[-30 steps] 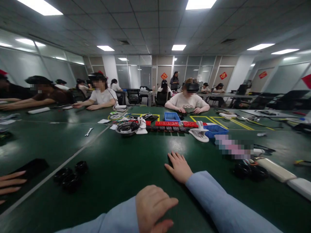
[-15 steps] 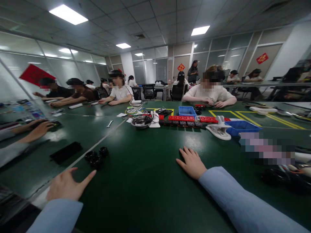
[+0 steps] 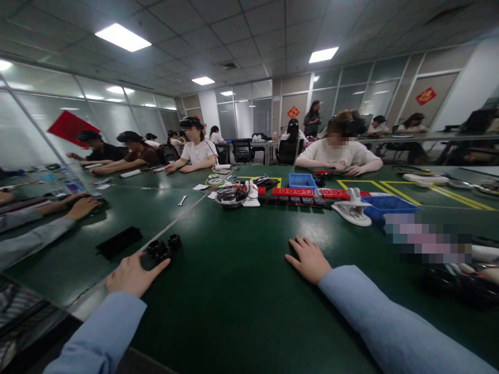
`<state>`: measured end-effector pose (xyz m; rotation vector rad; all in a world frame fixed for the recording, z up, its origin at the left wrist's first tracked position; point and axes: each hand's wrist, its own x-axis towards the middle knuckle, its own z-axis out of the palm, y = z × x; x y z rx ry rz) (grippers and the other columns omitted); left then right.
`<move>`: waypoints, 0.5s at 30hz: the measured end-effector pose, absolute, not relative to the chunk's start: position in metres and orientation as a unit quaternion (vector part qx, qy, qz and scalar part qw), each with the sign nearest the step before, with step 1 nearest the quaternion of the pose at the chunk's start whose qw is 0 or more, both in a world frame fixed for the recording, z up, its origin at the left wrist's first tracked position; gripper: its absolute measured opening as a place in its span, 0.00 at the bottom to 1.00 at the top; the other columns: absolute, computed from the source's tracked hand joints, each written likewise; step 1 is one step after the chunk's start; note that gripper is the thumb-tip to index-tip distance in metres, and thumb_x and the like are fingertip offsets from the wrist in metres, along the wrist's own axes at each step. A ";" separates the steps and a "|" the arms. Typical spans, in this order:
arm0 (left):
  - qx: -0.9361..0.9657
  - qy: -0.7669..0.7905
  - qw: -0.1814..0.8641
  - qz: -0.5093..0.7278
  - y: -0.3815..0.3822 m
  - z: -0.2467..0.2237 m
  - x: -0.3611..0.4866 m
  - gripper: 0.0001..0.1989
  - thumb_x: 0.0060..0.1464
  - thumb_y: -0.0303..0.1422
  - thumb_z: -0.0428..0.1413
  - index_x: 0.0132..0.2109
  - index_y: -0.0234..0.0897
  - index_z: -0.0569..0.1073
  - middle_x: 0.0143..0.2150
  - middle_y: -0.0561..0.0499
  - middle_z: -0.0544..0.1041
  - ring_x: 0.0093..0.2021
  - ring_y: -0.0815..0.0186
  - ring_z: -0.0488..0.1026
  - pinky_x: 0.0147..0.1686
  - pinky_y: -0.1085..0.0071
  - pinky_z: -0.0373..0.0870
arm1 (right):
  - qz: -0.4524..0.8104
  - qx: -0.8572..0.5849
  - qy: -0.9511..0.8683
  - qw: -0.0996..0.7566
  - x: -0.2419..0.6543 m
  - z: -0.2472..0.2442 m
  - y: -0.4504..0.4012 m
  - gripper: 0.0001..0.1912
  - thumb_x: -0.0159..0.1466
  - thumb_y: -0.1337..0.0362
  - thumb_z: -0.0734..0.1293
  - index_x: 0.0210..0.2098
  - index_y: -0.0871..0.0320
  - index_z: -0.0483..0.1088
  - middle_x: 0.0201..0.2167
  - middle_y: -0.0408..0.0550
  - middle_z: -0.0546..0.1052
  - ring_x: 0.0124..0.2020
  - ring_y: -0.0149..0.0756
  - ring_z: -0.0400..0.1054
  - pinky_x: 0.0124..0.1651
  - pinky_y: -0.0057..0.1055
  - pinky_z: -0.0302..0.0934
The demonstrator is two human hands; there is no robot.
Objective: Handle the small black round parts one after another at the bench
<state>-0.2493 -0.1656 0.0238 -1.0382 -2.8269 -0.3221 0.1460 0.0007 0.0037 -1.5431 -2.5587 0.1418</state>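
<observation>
Several small black round parts [image 3: 162, 253], glossy and ring-like, stand in a cluster on the green table [image 3: 234, 301] at the left. My left hand [image 3: 134, 275] is beside them, thumb and fingers spread apart around their near side, with nothing in its grip. Whether the fingertips touch the parts I cannot tell. Just beyond that hand lies a flat black rectangular piece [image 3: 120, 243]. My right hand [image 3: 309, 259] rests palm down on the table, fingers outstretched and holding nothing.
Across the table stretch red and black power strips [image 3: 292, 193], a metal bowl of cables [image 3: 230, 197], a white clamp [image 3: 353, 208] and blue trays [image 3: 392, 205]. A wrench [image 3: 182, 200] lies at left. A co-worker's hand [image 3: 83, 206] is at far left; others sit opposite.
My left hand has moved forward and right, closer to the black round parts. The view has shifted slightly left. My right hand stays in place on the table.
</observation>
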 end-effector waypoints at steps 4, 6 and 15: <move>-0.366 -0.926 0.054 -0.075 -0.162 0.026 -0.240 0.43 0.32 0.64 0.42 0.45 0.32 0.67 0.47 0.35 0.66 0.50 0.47 0.61 0.48 0.52 0.54 | 0.047 -0.516 -0.852 0.075 0.147 0.004 0.000 0.30 0.59 0.50 0.53 0.56 0.60 0.54 0.58 0.54 0.53 0.58 0.50 0.44 0.57 0.46 0.41; -0.385 -0.920 0.041 -0.058 -0.160 0.026 -0.234 0.42 0.33 0.64 0.41 0.42 0.33 0.69 0.45 0.36 0.69 0.48 0.48 0.63 0.47 0.52 0.55 | 0.050 -0.516 -0.852 0.073 0.147 0.005 0.000 0.30 0.59 0.50 0.53 0.56 0.60 0.54 0.58 0.54 0.53 0.58 0.50 0.44 0.57 0.46 0.41; -0.428 -0.899 0.006 -0.089 -0.164 0.018 -0.235 0.37 0.41 0.59 0.42 0.43 0.31 0.70 0.44 0.38 0.70 0.45 0.51 0.66 0.44 0.59 0.63 | 0.056 -0.510 -0.853 0.091 0.147 0.004 0.000 0.30 0.59 0.50 0.54 0.56 0.60 0.55 0.58 0.55 0.54 0.58 0.50 0.45 0.56 0.47 0.40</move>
